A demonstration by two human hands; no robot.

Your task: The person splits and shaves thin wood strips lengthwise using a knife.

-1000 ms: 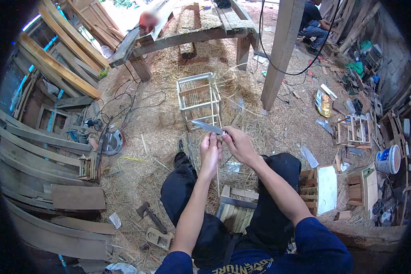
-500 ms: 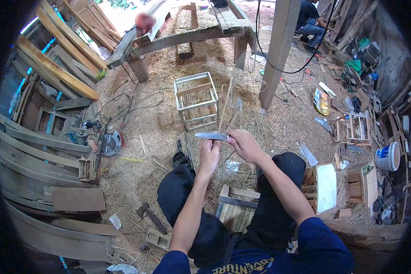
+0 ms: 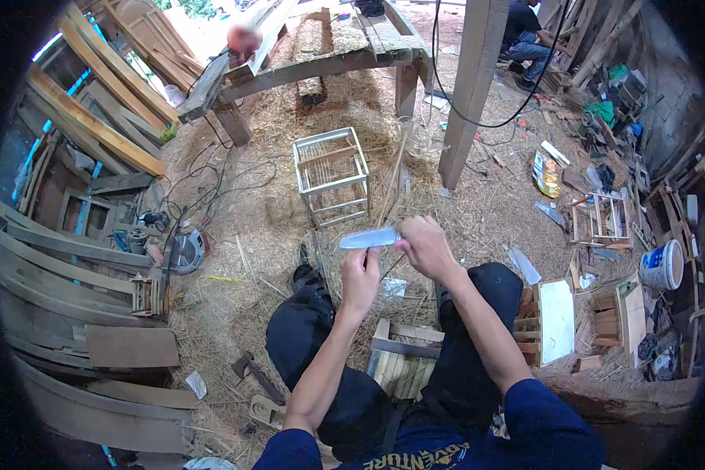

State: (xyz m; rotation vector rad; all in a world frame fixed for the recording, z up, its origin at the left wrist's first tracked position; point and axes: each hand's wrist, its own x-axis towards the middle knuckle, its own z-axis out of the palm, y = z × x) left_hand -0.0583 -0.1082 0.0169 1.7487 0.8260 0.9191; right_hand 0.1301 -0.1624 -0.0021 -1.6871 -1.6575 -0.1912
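My right hand [image 3: 424, 246] is closed around the handle of a knife, whose broad pale blade [image 3: 368, 238] points left, roughly level. Just under the blade is my left hand [image 3: 360, 280], fingers curled and thumb up against its lower edge. A long thin strip [image 3: 393, 178], like split bamboo or wood, runs from behind the blade away to curled fibres near the post. My left fingers appear to pinch its near end, which the blade partly hides. Beyond my hands stands a small wooden frame [image 3: 331, 188] with thin rods across it.
A slatted wooden piece [image 3: 399, 372] lies between my legs. At left are a circular saw [image 3: 188, 249], cables and an axe [image 3: 254, 376]. A workbench [image 3: 313, 70] and post [image 3: 474, 94] stand ahead. On the right are a white bucket [image 3: 663, 266] and a seated person [image 3: 529, 47].
The knife blade has turned to show more of its flat side. My right hand has shifted slightly right, and my left thumb now sits below the blade. The view has moved a little.
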